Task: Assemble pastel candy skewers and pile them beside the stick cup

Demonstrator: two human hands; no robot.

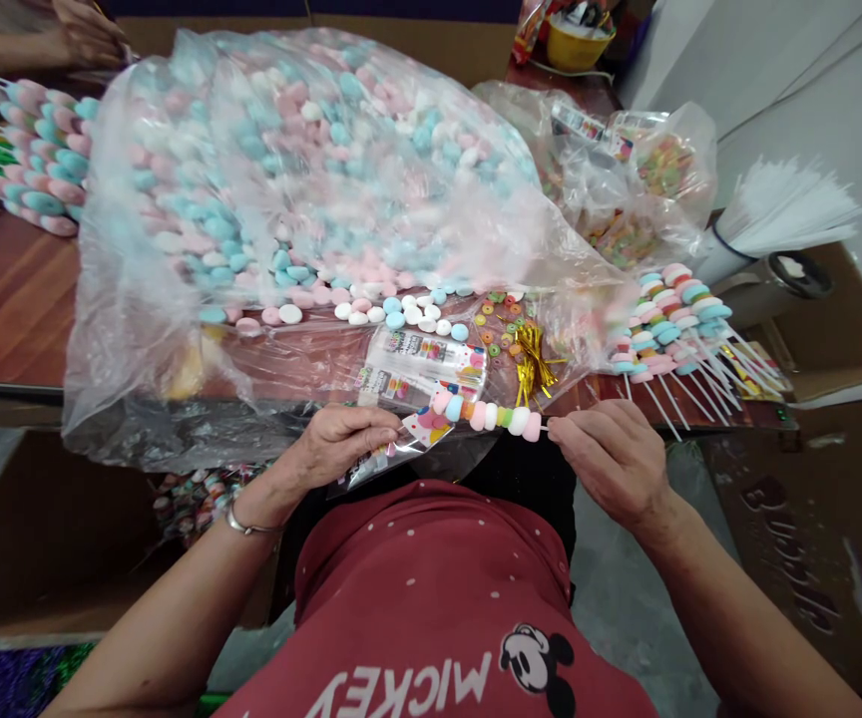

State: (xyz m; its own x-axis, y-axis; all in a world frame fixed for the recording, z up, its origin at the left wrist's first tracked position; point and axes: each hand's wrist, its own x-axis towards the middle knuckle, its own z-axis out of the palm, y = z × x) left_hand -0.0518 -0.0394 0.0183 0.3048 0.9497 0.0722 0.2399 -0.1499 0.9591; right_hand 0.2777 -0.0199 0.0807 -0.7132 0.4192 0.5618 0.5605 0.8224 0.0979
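Wall: plain pale-grey wall [812, 80] at upper right, a thin cable [775, 103] running along it.
Table: glossy reddish-brown wood-grain table [12, 289] across the middle.
Floor: smooth grey floor [626, 598], lower right.
Cardboard: open brown box [49, 568] at lower left; dark-lettered brown box [812, 519] at lower right.
Light: soft, dimmer beneath the table.

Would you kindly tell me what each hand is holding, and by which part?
The right hand holds a candy skewer by its bare stick; the left hand pinches a printed clear bag by its edge.
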